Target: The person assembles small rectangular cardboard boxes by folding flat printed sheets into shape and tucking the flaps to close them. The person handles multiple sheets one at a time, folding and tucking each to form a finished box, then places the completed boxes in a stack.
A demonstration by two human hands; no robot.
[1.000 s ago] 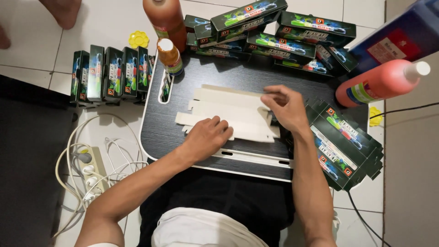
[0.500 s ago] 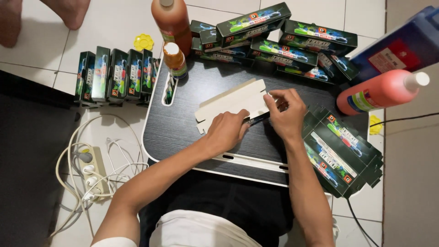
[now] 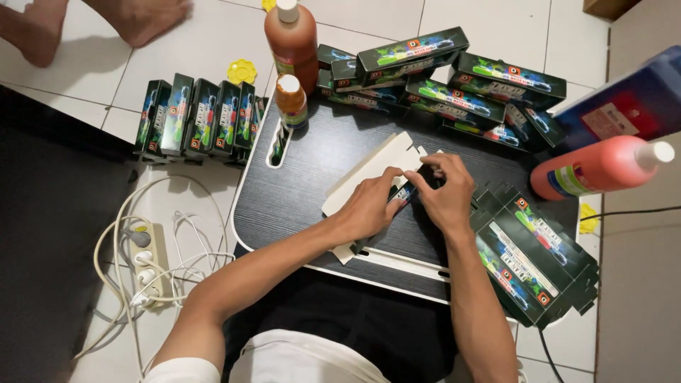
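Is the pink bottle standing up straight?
No, the pink bottle lies on its side at the right of the black tray table, its white cap pointing right.

Cream carton blank, black wood-grain lap tray, black-and-green printed boxes, orange-red bottle

Left hand, right hand together, fingers pinching

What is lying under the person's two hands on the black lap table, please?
A flat carton blank, pale inside face up, lies on the black lap table under the left hand and right hand. Its middle is covered.
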